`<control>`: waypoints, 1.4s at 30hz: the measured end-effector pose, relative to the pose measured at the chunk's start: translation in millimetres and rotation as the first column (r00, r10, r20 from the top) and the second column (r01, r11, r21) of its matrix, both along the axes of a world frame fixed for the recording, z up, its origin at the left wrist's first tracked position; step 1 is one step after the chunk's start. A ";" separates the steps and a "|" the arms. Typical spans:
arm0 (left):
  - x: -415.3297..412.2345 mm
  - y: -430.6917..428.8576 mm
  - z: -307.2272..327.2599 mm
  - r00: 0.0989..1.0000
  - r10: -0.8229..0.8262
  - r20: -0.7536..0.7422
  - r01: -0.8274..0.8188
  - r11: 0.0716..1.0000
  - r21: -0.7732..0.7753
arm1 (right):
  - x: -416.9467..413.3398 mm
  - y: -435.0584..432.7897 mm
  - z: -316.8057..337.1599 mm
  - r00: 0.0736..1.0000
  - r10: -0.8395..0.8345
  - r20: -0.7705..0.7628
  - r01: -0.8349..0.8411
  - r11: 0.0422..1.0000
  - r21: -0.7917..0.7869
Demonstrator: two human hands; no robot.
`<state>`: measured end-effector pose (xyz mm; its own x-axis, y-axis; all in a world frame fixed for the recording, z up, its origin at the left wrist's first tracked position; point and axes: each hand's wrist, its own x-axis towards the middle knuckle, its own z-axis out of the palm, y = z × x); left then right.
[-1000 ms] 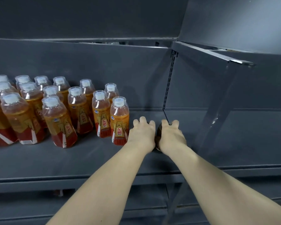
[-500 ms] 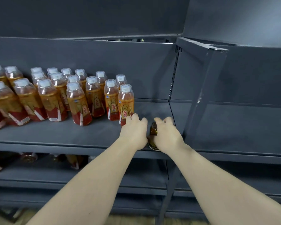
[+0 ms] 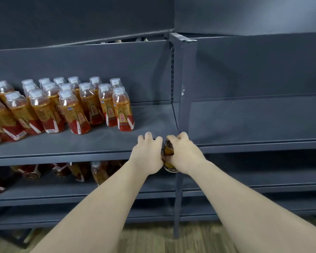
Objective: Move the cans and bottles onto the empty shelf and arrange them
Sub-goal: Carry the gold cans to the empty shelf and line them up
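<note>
While the right hand (image 3: 184, 152) grasps a can (image 3: 168, 151) with the fingers curled over its top and side, the left hand (image 3: 147, 156) is close beside it on the left. The left fingers are bent downward, but I cannot tell if they hold something, because the back of the hand hides what is under them. Its thumb side lies against the can or just beside it.

The can is gold and brown, upright and a little tilted. It is in the air in front of the front edge of the shelf (image 3: 98, 143), just left of the grey post (image 3: 183, 88), and its bottom hangs lower than this edge.

On the left half of the shelf many bottles (image 3: 123, 110) with orange drink, white caps and red-gold labels stand upright in rows, well apart from the hands. Below, on the lower shelf (image 3: 117, 190), are dim bottles (image 3: 98, 172) in shadow. Under the rack a wooden floor (image 3: 153, 240) shows.
</note>
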<state>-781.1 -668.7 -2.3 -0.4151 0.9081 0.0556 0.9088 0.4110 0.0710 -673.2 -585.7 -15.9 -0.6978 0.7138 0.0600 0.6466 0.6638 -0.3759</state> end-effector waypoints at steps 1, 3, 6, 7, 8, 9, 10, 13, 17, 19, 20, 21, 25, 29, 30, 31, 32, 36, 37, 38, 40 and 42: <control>8.5 2.3 -0.2 1.000 -0.013 0.004 0.013 1.000 0.002 | 10.0 1.6 0.4 1.000 -0.021 -0.001 0.021 1.000 -0.004; 26.7 8.1 -1.0 0.999 -0.047 0.011 0.047 0.999 0.007 | 31.6 5.2 2.1 0.998 -0.061 0.000 0.061 0.998 -0.003; 56.8 18.2 -0.7 0.994 -0.107 0.023 0.107 0.994 0.012 | 67.2 13.1 6.4 0.991 -0.132 -0.003 0.132 0.991 -0.002; 67.2 22.2 -0.6 0.991 -0.130 0.023 0.130 0.991 0.012 | 79.9 16.3 8.1 0.987 -0.161 -0.003 0.161 0.987 -0.005; 77.3 26.7 -0.4 0.987 -0.158 0.020 0.157 0.987 0.014 | 92.5 19.3 9.3 0.982 -0.190 -0.004 0.190 0.982 -0.008; 87.4 31.8 0.2 0.982 -0.186 0.016 0.186 0.982 0.020 | 105.3 22.3 10.4 0.976 -0.218 -0.005 0.218 0.976 -0.011; 97.5 37.1 1.3 0.977 -0.213 0.017 0.212 0.977 0.026 | 118.2 25.0 11.4 0.970 -0.244 -0.003 0.244 0.970 -0.012; 130.2 54.7 6.7 0.960 -0.278 0.032 0.276 0.960 0.042 | 157.0 33.1 13.9 0.948 -0.318 0.010 0.319 0.948 -0.008; 177.6 80.7 13.3 0.924 -0.380 0.034 0.378 0.924 0.049 | 207.7 46.7 13.9 0.907 -0.420 0.019 0.421 0.907 -0.001; 200.2 94.9 15.3 0.900 -0.435 0.027 0.434 0.900 0.045 | 231.5 56.4 12.9 0.878 -0.478 0.022 0.478 0.878 -0.003; 210.5 102.4 15.8 0.888 -0.460 0.023 0.459 0.888 0.041 | 242.9 61.6 12.6 0.862 -0.507 0.023 0.507 0.862 -0.005; 220.4 110.5 16.0 0.876 -0.482 0.020 0.481 0.876 0.036 | 253.7 67.1 12.3 0.846 -0.532 0.024 0.533 0.846 -0.008; 256.8 148.3 16.6 0.828 -0.560 0.024 0.560 0.828 0.015 | 293.6 88.8 13.8 0.786 -0.617 0.030 0.618 0.786 -0.030; 290.6 195.3 16.8 0.764 -0.644 0.033 0.643 0.765 0.042 | 331.9 114.5 17.3 0.704 -0.710 0.014 0.710 0.704 -0.027; 298.6 207.2 17.4 0.747 -0.664 0.041 0.662 0.748 0.052 | 340.9 120.9 18.9 0.680 -0.733 0.012 0.733 0.680 -0.028; 306.1 218.5 18.0 0.731 -0.681 0.048 0.678 0.733 0.058 | 349.4 127.1 20.6 0.657 -0.754 0.017 0.754 0.656 -0.031; 313.0 229.5 18.4 0.716 -0.696 0.052 0.693 0.718 0.059 | 357.3 133.0 22.2 0.635 -0.772 0.023 0.772 0.634 -0.032; 336.8 271.4 20.3 0.663 -0.747 0.053 0.744 0.665 0.063 | 386.3 158.1 27.9 0.561 -0.828 0.020 0.828 0.561 -0.015; 341.9 281.0 20.7 0.649 -0.759 0.052 0.756 0.651 0.064 | 392.4 164.0 29.3 0.543 -0.840 0.019 0.840 0.542 -0.015; 347.0 290.5 21.1 0.634 -0.772 0.051 0.769 0.636 0.065 | 398.2 169.9 30.3 0.525 -0.851 0.018 0.851 0.525 -0.016; 357.8 308.4 21.5 0.605 -0.795 0.049 0.792 0.607 0.064 | 409.4 182.0 30.6 0.493 -0.870 0.016 0.870 0.493 -0.017; 369.2 323.4 21.2 0.574 -0.817 0.049 0.815 0.576 0.064 | 419.9 193.0 29.6 0.466 -0.885 0.012 0.885 0.466 -0.023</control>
<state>-411.9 -345.3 18.9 0.4975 0.8625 0.0928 0.8509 -0.5060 0.1416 -253.4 -392.7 13.7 0.3072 0.9510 0.0351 0.8831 -0.2711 -0.3828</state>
